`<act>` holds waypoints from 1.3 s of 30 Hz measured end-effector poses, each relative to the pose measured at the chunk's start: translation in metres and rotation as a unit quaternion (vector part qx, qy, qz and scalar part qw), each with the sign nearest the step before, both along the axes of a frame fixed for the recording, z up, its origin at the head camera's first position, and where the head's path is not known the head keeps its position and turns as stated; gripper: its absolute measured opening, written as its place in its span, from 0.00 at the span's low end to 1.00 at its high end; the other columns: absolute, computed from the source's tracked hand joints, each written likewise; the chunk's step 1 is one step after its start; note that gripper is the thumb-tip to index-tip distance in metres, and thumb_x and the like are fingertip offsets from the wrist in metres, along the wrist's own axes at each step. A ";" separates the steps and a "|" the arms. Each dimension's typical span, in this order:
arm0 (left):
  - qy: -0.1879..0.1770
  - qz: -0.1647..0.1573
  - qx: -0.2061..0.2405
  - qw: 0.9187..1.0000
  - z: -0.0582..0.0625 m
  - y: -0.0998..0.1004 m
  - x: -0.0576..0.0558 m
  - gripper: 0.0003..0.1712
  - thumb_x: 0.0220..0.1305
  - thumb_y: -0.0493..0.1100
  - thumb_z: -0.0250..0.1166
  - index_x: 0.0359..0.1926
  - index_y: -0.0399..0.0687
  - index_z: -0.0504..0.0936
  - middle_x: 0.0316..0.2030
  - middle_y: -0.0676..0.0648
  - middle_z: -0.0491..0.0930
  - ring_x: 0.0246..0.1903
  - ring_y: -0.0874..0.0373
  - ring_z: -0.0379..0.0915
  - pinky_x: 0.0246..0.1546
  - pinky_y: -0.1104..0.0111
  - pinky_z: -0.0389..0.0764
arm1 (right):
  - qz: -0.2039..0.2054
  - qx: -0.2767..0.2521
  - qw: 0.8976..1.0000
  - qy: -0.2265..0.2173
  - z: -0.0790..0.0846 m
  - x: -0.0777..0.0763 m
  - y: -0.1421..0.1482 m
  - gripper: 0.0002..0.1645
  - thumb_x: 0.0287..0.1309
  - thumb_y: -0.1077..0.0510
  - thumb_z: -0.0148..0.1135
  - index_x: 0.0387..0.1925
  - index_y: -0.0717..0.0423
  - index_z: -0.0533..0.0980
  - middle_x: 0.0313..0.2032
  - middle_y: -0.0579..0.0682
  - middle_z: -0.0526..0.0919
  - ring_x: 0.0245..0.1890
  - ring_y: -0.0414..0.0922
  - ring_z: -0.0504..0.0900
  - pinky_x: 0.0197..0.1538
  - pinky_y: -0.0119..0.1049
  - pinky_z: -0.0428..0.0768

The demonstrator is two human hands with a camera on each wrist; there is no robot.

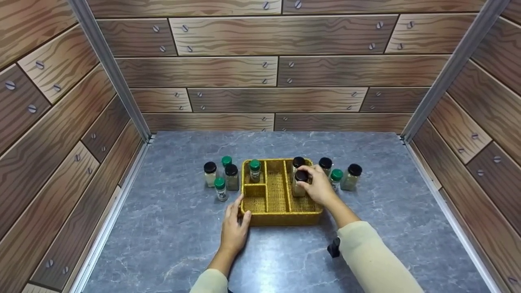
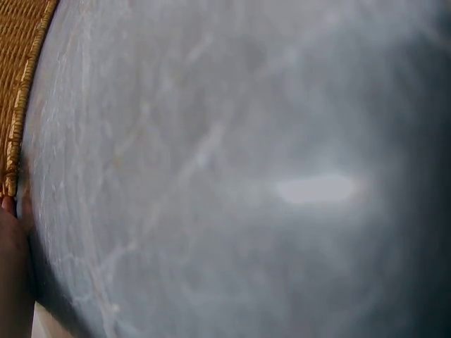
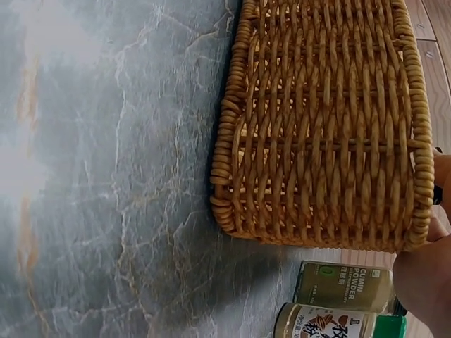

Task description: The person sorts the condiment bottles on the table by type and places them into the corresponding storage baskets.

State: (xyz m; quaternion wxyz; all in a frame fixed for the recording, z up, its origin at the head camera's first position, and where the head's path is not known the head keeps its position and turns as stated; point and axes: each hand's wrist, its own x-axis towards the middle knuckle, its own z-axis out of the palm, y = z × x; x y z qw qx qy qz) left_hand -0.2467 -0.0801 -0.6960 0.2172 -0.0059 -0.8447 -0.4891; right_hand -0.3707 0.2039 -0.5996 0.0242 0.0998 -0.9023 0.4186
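Observation:
In the head view my right hand [image 1: 319, 189] pinches a black-capped spice jar [image 1: 299, 190] between thumb and fingers, upright within the right-hand compartment of a woven basket [image 1: 285, 220]. Behind it in that compartment stands another black-capped jar [image 1: 298, 162]. My left hand [image 1: 235, 232] rests with extended fingers against the basket's front left corner. A green-capped jar [image 1: 255, 173] occupies the back left compartment. The right wrist view shows the basket's woven side [image 3: 324, 127] and part of my right hand [image 3: 426, 282], the held jar being hidden there.
Left of the basket stand several jars, among them a black-capped one [image 1: 210, 175] and a green-capped one [image 1: 220, 189]. On its right are a green-capped jar [image 1: 336, 177] and two black-capped ones [image 1: 352, 178]. One jar [image 3: 345, 285] reads "cumin powder". Wood-patterned walls [image 1: 276, 71] surround the grey tabletop [image 1: 163, 244].

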 end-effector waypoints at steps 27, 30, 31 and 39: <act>-0.007 -0.006 0.008 1.000 0.000 0.000 -0.001 0.34 0.76 0.44 0.67 0.79 0.56 0.71 0.63 0.40 0.79 0.51 0.49 0.80 0.57 0.48 0.82 | -0.011 0.024 1.000 0.014 -0.004 0.002 -0.004 0.31 0.66 0.61 0.75 0.68 0.56 0.78 0.65 0.64 0.76 0.68 0.66 0.79 0.75 0.62 0.74; -0.009 -0.005 0.008 1.000 0.000 0.000 0.000 0.34 0.76 0.44 0.67 0.79 0.57 0.71 0.63 0.40 0.78 0.51 0.50 0.80 0.57 0.48 0.82 | -0.008 0.022 1.000 0.014 -0.003 0.003 -0.004 0.31 0.66 0.61 0.75 0.69 0.56 0.77 0.65 0.64 0.76 0.69 0.66 0.78 0.75 0.62 0.74; -0.011 -0.006 0.010 1.000 0.000 0.000 0.000 0.34 0.76 0.44 0.67 0.79 0.57 0.71 0.63 0.40 0.78 0.51 0.50 0.79 0.57 0.48 0.82 | -0.006 0.020 1.000 0.014 -0.003 0.004 -0.003 0.32 0.66 0.62 0.75 0.69 0.56 0.77 0.65 0.65 0.76 0.69 0.66 0.78 0.76 0.62 0.74; -0.014 -0.008 0.015 1.000 0.002 0.001 0.000 0.34 0.76 0.44 0.67 0.79 0.57 0.72 0.64 0.40 0.78 0.52 0.50 0.79 0.58 0.48 0.81 | 0.009 -0.014 1.000 0.013 0.002 0.007 -0.002 0.29 0.66 0.65 0.74 0.66 0.59 0.75 0.64 0.65 0.73 0.67 0.63 0.79 0.73 0.56 0.78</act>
